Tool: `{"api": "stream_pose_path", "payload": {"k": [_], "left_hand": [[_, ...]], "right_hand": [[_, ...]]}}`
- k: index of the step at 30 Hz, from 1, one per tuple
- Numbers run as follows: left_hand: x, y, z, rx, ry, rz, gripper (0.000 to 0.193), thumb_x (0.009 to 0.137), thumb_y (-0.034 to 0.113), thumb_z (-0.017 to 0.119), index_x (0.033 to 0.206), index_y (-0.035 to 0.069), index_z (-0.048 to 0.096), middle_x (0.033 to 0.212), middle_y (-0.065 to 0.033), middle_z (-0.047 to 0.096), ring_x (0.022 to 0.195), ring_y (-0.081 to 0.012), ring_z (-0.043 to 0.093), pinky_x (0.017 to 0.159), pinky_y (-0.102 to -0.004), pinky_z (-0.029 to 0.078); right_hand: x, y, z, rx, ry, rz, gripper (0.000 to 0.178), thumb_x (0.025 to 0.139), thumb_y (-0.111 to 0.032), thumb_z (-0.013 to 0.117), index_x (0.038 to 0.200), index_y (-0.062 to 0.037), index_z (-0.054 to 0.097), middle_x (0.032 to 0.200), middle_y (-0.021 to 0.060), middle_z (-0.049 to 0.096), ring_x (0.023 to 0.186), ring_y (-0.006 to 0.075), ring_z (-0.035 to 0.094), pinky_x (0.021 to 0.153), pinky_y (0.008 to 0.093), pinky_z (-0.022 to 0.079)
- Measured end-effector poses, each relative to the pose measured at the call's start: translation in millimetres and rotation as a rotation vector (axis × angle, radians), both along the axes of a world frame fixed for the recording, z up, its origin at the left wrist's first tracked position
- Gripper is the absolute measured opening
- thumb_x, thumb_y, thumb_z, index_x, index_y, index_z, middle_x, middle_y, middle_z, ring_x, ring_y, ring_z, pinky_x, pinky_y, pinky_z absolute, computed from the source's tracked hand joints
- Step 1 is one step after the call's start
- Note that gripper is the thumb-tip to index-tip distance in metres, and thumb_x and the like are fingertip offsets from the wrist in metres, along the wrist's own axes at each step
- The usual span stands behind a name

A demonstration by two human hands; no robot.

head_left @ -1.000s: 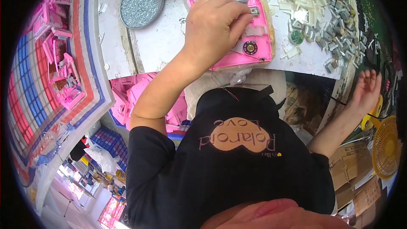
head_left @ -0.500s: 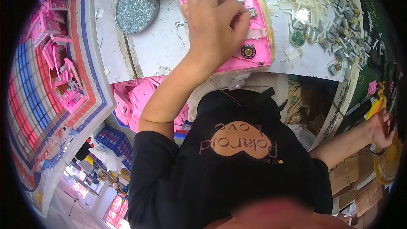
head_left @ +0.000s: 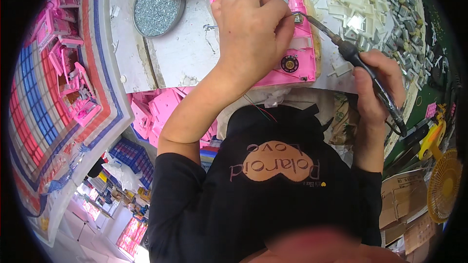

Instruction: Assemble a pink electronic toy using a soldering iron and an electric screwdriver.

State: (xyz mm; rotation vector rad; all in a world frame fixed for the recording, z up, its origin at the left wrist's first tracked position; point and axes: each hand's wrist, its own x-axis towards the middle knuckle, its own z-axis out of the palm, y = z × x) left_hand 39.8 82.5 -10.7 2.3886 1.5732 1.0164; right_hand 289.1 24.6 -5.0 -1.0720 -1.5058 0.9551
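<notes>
Grasping one soldering iron [head_left: 351,52] by its dark handle, the right hand [head_left: 378,85] points the thin bent tip at a small metal part [head_left: 298,19] on the pink panel [head_left: 306,58]. The left hand [head_left: 256,29] is bent over that panel, fingers curled; whether they grip anything cannot be told.

Panel: one, bright pink plastic, flat, lying on the white desk [head_left: 187,44] near its front edge, partly hidden by the left hand. Fitted to it: one round black disc [head_left: 289,63] with a pale centre.

Count, remainder of desk: one round dish [head_left: 183,12], filled with small silvery pieces too many to count; one heap of white plastic parts [head_left: 343,9] and one of grey metal blocks [head_left: 402,24], both right of the panel, individual pieces overlapping and uncountable.
</notes>
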Motion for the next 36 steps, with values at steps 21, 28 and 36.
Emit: {"api": "stream_pose_path", "payload": {"k": [21, 28, 36], "left_hand": [[3.1, -0.5, 7.4, -0.042, 0.047, 0.013, 0.01, 0.072, 0.014, 0.078, 0.073, 0.013, 0.068, 0.092, -0.0023, 0.054, 0.091, -0.0258, 0.05, 0.079, -0.0443, 0.034], [4.5, 0.2, 6.3, -0.022, 0.066, 0.021, 0.009, 0.072, 0.014, 0.077, 0.074, 0.013, 0.069, 0.091, -0.0019, 0.054, 0.09, -0.0254, 0.051, 0.078, -0.0443, 0.033], [3.1, -1.5, 7.6, 0.012, 0.079, 0.019, 0.01, 0.074, 0.016, 0.078, 0.074, 0.014, 0.069, 0.091, -0.0017, 0.054, 0.089, -0.0246, 0.051, 0.079, -0.0441, 0.033]], "right_hand": [[-0.5, 7.6, -1.3, 0.113, -0.096, 0.052, 0.031, 0.082, 0.003, 0.079, 0.111, 0.0043, 0.068, 0.097, 0.0132, 0.071, 0.08, 0.0168, 0.066, 0.073, 0.0256, 0.051], [6.8, 2.9, -1.9, 0.105, -0.062, -0.044, 0.032, 0.082, 0.003, 0.079, 0.113, 0.005, 0.067, 0.101, 0.0134, 0.07, 0.084, 0.0165, 0.065, 0.077, 0.0258, 0.051], [9.7, 2.3, -1.0, 0.098, -0.074, -0.013, 0.034, 0.082, 0.004, 0.079, 0.114, 0.0051, 0.067, 0.102, 0.013, 0.07, 0.086, 0.0153, 0.065, 0.078, 0.0257, 0.051]]}}
